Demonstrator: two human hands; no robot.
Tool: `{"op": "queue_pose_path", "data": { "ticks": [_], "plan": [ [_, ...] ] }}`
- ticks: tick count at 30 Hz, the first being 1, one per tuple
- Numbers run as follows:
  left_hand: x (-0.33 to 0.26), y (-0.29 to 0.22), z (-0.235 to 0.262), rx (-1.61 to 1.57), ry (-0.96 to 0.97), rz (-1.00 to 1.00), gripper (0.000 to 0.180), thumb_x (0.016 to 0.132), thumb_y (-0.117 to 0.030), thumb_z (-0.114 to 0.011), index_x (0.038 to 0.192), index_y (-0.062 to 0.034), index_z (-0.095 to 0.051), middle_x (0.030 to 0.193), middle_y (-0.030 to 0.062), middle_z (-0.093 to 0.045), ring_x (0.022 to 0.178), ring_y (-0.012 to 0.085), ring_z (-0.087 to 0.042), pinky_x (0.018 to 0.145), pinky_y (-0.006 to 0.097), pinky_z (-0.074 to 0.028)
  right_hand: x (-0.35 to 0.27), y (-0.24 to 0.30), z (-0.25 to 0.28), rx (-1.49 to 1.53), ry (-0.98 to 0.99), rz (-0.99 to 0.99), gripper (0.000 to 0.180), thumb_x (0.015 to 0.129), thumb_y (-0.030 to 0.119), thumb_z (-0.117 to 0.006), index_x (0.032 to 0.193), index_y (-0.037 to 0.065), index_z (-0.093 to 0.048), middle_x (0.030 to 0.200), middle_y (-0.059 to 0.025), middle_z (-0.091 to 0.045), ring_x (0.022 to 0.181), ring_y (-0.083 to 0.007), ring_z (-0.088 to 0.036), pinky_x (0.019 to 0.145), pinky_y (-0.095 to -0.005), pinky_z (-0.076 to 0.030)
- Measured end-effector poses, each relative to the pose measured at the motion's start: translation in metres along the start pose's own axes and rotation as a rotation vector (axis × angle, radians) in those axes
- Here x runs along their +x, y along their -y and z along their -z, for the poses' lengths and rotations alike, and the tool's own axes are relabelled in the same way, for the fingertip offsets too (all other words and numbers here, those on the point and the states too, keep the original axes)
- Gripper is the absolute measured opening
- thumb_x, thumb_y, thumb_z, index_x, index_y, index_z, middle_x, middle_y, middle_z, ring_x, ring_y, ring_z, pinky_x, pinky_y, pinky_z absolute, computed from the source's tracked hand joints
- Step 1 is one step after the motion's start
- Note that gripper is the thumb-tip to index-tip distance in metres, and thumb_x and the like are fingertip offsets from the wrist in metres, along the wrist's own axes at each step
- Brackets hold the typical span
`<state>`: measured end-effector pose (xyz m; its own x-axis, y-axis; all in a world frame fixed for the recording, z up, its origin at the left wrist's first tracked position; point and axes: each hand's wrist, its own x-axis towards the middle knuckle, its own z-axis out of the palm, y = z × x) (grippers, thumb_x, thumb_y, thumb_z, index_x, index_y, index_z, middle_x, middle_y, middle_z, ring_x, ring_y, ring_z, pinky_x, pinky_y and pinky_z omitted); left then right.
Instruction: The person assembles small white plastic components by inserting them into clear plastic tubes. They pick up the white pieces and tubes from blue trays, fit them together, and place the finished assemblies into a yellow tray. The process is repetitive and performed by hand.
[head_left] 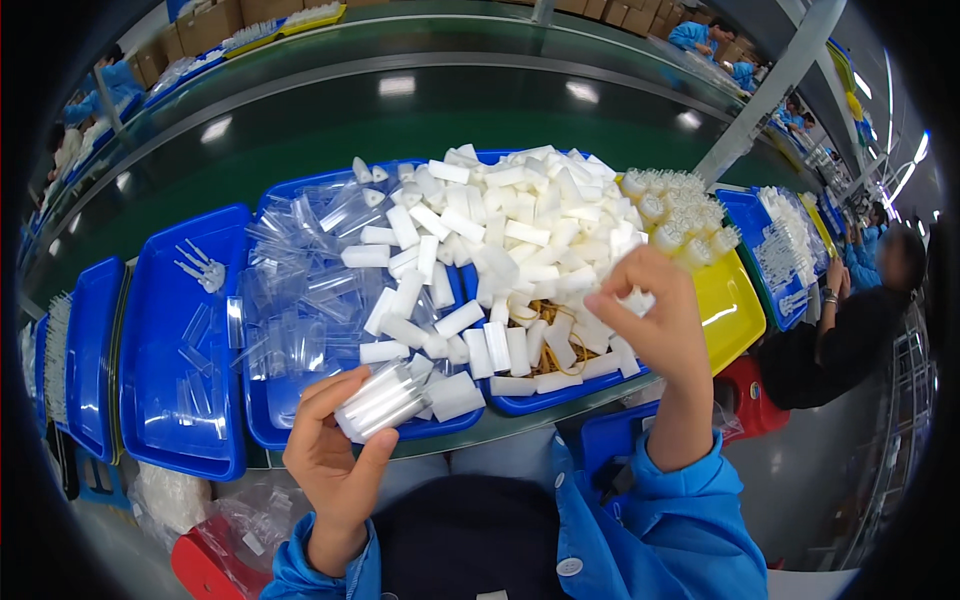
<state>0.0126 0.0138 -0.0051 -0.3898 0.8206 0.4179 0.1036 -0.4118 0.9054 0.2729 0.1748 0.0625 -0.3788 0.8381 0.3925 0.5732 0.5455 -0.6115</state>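
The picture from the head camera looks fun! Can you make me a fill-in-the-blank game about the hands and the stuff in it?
1. The clear plastic pieces are held in the person's ____ hand.
2. The right hand shows in front of a heap of ____ blocks.
3. The tray just right of that heap is ____.
4. Both of the person's sleeves are ____.

Missing words: left; white; yellow; blue.

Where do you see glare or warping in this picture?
In the head view, white glare spots mark the green surface; in the head view, bright streaks line the clear plastic pieces in the left hand; in the head view, straight edges bow, corners black.
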Motion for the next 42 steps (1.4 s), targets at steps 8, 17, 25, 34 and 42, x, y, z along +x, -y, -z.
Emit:
{"op": "queue_pose_path", "data": {
  "ticks": [8, 17, 25, 34, 42],
  "plan": [
    [0.005, -0.002, -0.007, -0.042, 0.063, 0.022, 0.046, 0.078, -0.001, -0.073, 0.120, 0.0055, -0.055, 0.121, 0.0191, -0.056, 0.111, 0.0249, -0.057, 0.097, 0.035, -0.045, -0.032, -0.004, -0.015, -0.017, 0.021, -0.012, 0.015, 0.069, 0.009, -0.078, 0.068, 0.003, -0.065, 0.075, -0.0081, -0.059, 0.072, -0.0229, -0.060, 0.066, -0.0321, -0.047],
    [0.004, -0.006, -0.005, -0.358, 0.006, 0.298, 0.047, 0.082, -0.003, -0.069, 0.125, 0.0059, -0.051, 0.122, 0.0185, -0.057, 0.113, 0.0229, -0.057, 0.100, 0.035, -0.043, -0.013, 0.001, -0.029, 1.160, -0.109, -0.258, 0.005, 0.086, 0.004, -0.066, 0.087, 0.001, -0.063, 0.089, -0.0112, -0.066, 0.085, -0.0204, -0.067, 0.078, -0.0310, -0.051],
    [0.005, -0.009, -0.011, -0.495, 0.040, 0.348, 0.045, 0.084, 0.000, -0.066, 0.125, 0.0072, -0.049, 0.121, 0.0199, -0.058, 0.111, 0.0240, -0.059, 0.097, 0.036, -0.048, -0.010, 0.026, -0.027, 1.503, 0.109, -0.373, 0.009, 0.095, 0.008, -0.051, 0.093, 0.004, -0.059, 0.122, -0.0194, -0.060, 0.079, -0.0215, -0.069, 0.069, -0.0245, -0.049],
    [0.004, -0.008, -0.019, -0.414, 0.140, 0.253, 0.043, 0.083, 0.004, -0.066, 0.124, 0.0073, -0.052, 0.121, 0.0214, -0.057, 0.114, 0.0243, -0.057, 0.098, 0.036, -0.046, -0.017, 0.083, -0.047, 0.161, 0.392, 0.291, 0.072, 0.069, 0.020, -0.081, 0.134, 0.007, -0.051, 0.128, -0.0106, -0.055, 0.083, -0.0212, -0.065, 0.073, -0.0316, -0.049],
    [-0.004, 0.011, 0.015, -1.425, 0.103, 0.497, 0.052, 0.091, -0.015, -0.065, 0.133, 0.0034, -0.041, 0.133, 0.0210, -0.042, 0.120, 0.0364, -0.052, 0.102, 0.045, -0.051, -0.023, 0.070, -0.052, 0.251, 0.690, 0.431, 0.018, 0.091, 0.011, -0.054, 0.089, 0.002, -0.069, 0.085, -0.0126, -0.070, 0.071, -0.0233, -0.065, 0.113, -0.0433, -0.016]
  ]
}}
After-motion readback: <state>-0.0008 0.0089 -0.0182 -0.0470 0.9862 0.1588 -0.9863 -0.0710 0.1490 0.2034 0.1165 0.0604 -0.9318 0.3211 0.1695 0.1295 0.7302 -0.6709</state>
